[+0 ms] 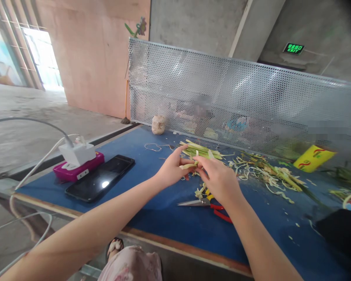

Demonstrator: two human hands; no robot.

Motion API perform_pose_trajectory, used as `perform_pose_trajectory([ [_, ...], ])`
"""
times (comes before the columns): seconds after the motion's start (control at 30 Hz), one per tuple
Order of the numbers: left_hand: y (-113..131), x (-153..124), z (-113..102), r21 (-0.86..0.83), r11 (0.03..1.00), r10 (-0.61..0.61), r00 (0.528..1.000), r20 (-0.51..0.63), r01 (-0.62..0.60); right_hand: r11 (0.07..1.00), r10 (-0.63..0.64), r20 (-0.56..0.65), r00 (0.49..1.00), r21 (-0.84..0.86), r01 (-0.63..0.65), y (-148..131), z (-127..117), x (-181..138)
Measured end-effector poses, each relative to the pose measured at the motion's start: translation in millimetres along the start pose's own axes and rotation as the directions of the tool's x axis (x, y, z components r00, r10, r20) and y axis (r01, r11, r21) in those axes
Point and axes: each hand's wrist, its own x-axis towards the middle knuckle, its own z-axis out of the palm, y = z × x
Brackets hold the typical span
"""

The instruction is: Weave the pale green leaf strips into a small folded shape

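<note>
In the head view my left hand (pixel 171 169) pinches a pale green plant strip (pixel 188 166), its index finger stretched out above. My right hand (pixel 224 181) meets it from the other side, fingers closed on the same strip, whose far end they partly hide. Behind my fingers lies a bundle of pale green stalks (pixel 216 153). Just below my hands, scissors (pixel 196 203) with red handles rest on the blue tabletop (pixel 163 218), blades pointing left. Small yellowish plant bits (pixel 199 192) lie beside the scissors.
Plant scraps and curled peelings (pixel 269 173) spread to the right, near a yellow packet (pixel 314 158). Left are a black phone (pixel 101 177) and a magenta power strip (pixel 86 166) with a white adapter and cables. A perforated metal screen (pixel 169 74) closes the back; a whitish lump (pixel 158 125) stands before it.
</note>
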Motion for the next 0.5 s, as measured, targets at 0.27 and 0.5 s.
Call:
perform_pose_trajectory([
  [0.27, 7, -2, 1, 0.031, 0.999, -0.02, 0.998, -0.052, 0.022, 0.879, 0.063, -0.027, 0.998, 0.474, -0.042, 1, 8, 1],
  [0.5, 8, -2, 2, -0.002, 1.0, 0.007, 0.998, -0.063, -0.007, 0.496, 0.463, 0.075, 0.883, 0.804, -0.329, -1, 15, 5],
])
